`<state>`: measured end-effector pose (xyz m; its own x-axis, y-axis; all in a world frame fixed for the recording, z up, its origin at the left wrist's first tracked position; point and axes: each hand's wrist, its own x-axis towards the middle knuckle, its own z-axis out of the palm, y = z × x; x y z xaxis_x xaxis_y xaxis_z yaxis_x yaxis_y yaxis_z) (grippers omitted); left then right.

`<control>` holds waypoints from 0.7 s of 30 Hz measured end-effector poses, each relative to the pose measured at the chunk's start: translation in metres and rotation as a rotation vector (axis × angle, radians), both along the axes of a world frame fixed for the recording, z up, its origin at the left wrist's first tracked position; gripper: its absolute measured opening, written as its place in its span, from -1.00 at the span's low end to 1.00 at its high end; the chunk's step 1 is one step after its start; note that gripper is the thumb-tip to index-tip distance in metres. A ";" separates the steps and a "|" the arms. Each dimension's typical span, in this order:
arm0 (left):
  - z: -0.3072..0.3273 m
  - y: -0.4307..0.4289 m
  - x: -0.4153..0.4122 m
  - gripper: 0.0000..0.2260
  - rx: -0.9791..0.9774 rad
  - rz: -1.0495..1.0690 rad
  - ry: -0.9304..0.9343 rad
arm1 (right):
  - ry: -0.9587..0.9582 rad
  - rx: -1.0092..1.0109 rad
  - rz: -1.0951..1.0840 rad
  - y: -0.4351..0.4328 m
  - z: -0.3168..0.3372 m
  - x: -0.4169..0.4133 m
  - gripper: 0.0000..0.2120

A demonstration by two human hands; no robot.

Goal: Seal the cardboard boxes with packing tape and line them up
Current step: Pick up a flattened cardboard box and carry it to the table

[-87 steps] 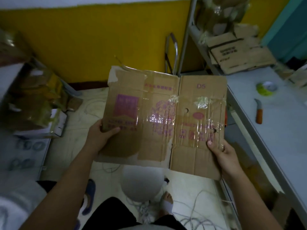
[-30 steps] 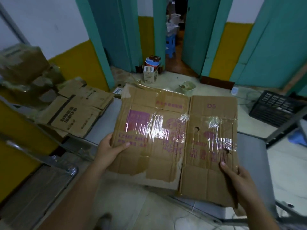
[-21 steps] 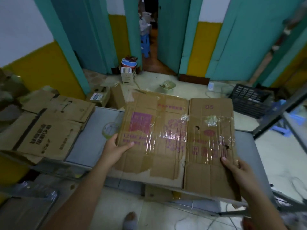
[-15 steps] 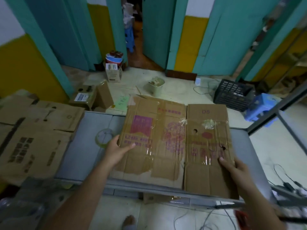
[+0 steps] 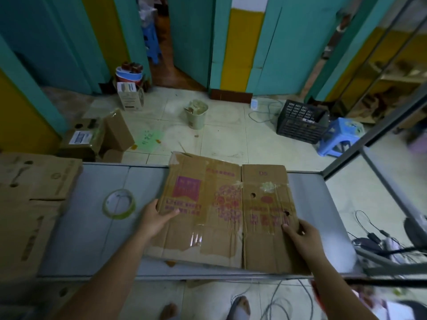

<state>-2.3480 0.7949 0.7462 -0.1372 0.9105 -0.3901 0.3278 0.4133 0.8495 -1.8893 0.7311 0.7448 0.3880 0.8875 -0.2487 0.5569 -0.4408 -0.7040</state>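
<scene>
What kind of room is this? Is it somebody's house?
Probably a small packing or storage workroom. A flattened brown cardboard box rests on a long grey metal table beside a pale yellowish roll of packing tape, with more flat brown cartons stacked at the left.

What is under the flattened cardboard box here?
The grey table shows past its sides, so the flattened cardboard box lies over that. Anything directly beneath is covered. The left hand and right hand grip its sides.

Packing storeroom, metal shelving (image 5: 381,72) (flattened cartons (image 5: 27,204))
</scene>
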 end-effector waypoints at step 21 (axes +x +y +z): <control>0.007 0.001 0.016 -0.33 0.038 -0.117 0.230 | 0.152 -0.088 0.071 -0.005 -0.018 0.016 0.18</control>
